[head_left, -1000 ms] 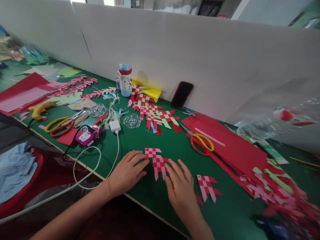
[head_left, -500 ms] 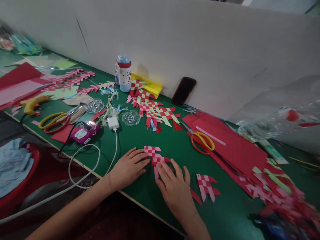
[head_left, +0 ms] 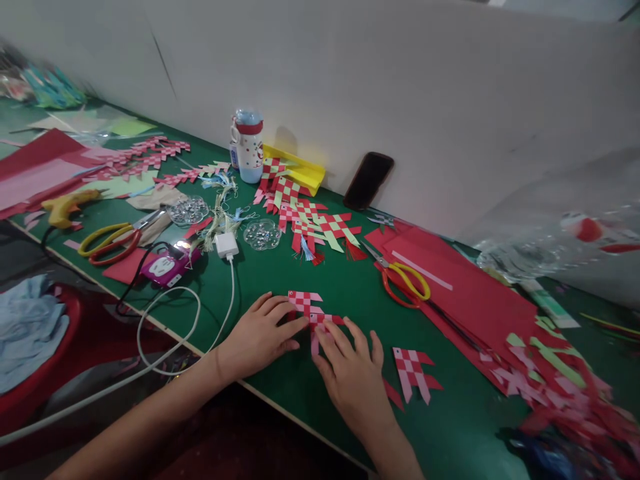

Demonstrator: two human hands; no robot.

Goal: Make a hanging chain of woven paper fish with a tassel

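Note:
My left hand (head_left: 267, 333) rests on the green table with its fingers spread, fingertips at the left side of a red-and-pink woven paper fish (head_left: 304, 300). My right hand (head_left: 350, 367) lies over a second woven paper fish (head_left: 318, 321), fingers apart and covering much of it. Part of a red paper piece (head_left: 393, 395) sticks out beside the right hand. Further right, another checkered paper fish (head_left: 413, 373) lies flat, an eye at its upper left corner. What lies under the right palm is hidden.
Scissors with yellow and orange handles (head_left: 405, 283) lie on red paper (head_left: 480, 307). Finished fish (head_left: 300, 213) with tassels, a clear dish of small eyes (head_left: 263, 235), a bottle (head_left: 249, 150) and a phone (head_left: 369, 181) stand behind. A white cable (head_left: 233, 287), purple device (head_left: 167, 267) and yellow glue gun (head_left: 67, 208) are left.
The fish under my right hand has shifted slightly to the right, and that hand with it. My left index finger reaches a little further right. Other things stay put.

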